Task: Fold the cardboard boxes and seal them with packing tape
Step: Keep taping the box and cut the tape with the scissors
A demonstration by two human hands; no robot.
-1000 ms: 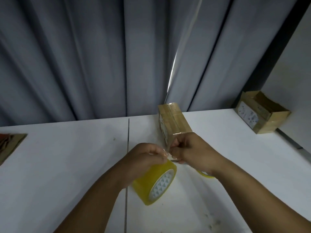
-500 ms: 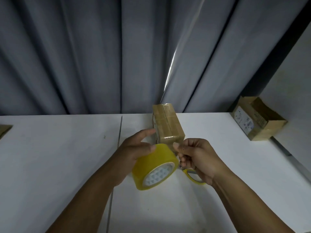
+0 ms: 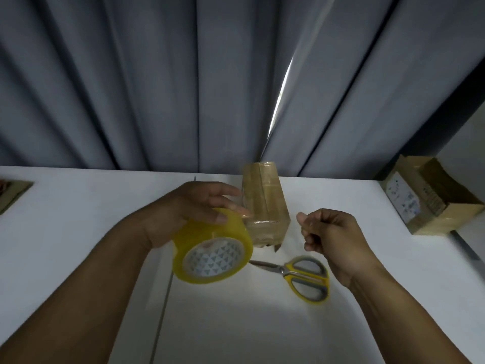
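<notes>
a left hand [image 3: 189, 214] grips a yellow roll of packing tape [image 3: 212, 248], thumb on its rim, fingers stretched toward a tall tape-wrapped brown cardboard box [image 3: 265, 206] standing on the white table [image 3: 78, 232] at the roll's 1 o'clock. the right hand [image 3: 333, 237], at the box's 4 o'clock, curls its fingers on nothing visible. yellow-and-grey scissors [image 3: 304, 277] lie at its 5 o'clock.

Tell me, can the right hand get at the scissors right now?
Probably yes: the scissors lie bare on the table just under the right hand, which seems to hold nothing, with nothing between them.
</notes>
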